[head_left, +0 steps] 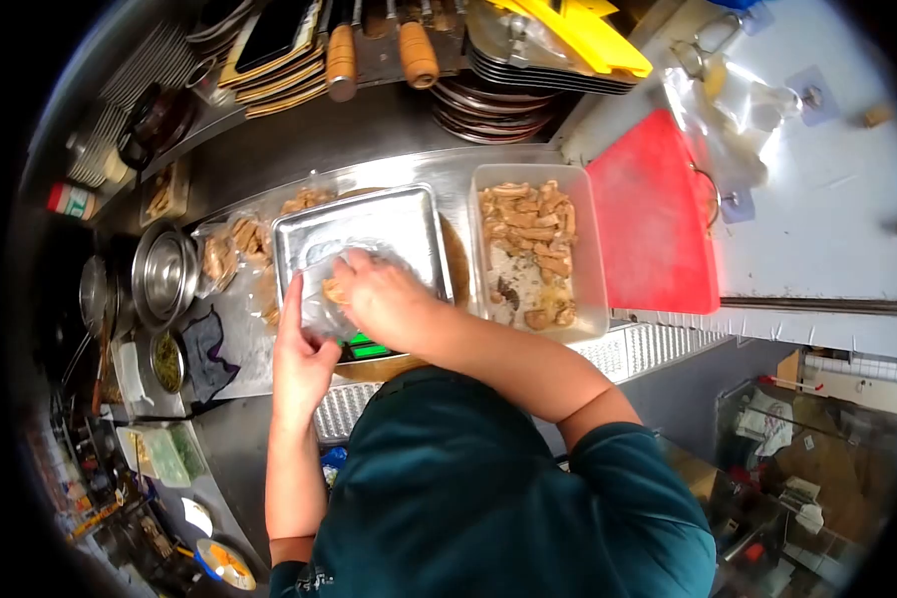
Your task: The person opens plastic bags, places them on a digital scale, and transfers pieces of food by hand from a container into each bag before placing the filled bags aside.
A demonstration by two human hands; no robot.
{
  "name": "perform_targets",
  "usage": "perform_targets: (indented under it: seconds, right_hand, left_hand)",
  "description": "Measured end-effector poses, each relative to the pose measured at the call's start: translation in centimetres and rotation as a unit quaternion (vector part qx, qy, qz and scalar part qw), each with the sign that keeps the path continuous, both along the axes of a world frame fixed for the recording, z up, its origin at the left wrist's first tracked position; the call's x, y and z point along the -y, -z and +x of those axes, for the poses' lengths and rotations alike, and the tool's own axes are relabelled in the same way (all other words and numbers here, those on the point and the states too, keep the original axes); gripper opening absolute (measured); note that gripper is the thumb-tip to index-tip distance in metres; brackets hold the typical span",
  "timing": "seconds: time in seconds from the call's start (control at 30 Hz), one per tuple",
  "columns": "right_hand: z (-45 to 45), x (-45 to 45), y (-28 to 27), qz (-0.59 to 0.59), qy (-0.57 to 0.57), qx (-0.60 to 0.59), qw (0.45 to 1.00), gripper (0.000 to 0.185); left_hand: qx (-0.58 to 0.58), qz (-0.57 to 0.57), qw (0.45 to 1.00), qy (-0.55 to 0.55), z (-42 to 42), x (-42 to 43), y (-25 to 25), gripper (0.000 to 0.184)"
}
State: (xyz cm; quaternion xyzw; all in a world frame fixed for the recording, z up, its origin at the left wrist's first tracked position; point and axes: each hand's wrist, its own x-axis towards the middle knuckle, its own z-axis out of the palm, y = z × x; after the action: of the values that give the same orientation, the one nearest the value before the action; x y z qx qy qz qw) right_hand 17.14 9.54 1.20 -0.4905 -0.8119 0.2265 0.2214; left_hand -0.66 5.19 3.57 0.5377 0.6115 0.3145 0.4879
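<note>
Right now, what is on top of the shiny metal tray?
On the metal tray is a clear plastic bag, with brown food showing beside the right hand. That hand covers part of the view, so how much food lies beneath cannot be seen.

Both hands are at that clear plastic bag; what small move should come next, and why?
Perhaps ease the right hand back from the clear plastic bag: brown food already seems to be inside, and the left hand, at the bag's edge, looks placed to steady it.

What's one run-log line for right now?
left hand: at clear plastic bag | right hand: at bag, beside meat piece | bag: over metal tray of digital scale | right: plastic tub, meat strips inside
</note>
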Motion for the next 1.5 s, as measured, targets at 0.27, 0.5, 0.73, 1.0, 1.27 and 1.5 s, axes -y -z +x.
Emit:
perform_targets:
  seconds: [0.27,0.5,0.73,1.0,1.27,1.5]
  right_hand:
    - [-0.3,-0.3,2.4,0.059,0.056,0.025,0.996,0.037]
    - [1.1,0.0,1.5,0.073,0.077,0.119,0.987,0.042]
    - [3.3,0.6,-3.3,0.183,0.029,0.016,0.982,0.049]
    - [6.8,2.3,1.2,0.241,0.032,-0.077,0.967,0.031]
    - [19.2,-0.3,16.9,0.091,0.267,0.183,0.942,0.043]
    - [18.8,-3.1,19.7,-0.037,0.218,0.293,0.93,0.034]
  left_hand:
    - [-0.192,0.27,0.943,-0.044,-0.3,-1.7,3.8,0.054]
    - [-0.164,0.167,0.97,-0.064,-0.1,-2.7,2.6,0.057]
    - [-0.166,0.138,0.976,0.009,-1.9,-3.0,-1.9,0.069]
    - [-0.163,0.112,0.98,0.019,-1.3,-2.1,0.5,0.074]
    - [-0.112,0.142,0.984,0.004,-1.0,-1.5,0.6,0.078]
    - [-0.134,0.164,0.977,0.028,-0.5,-0.9,0.5,0.08]
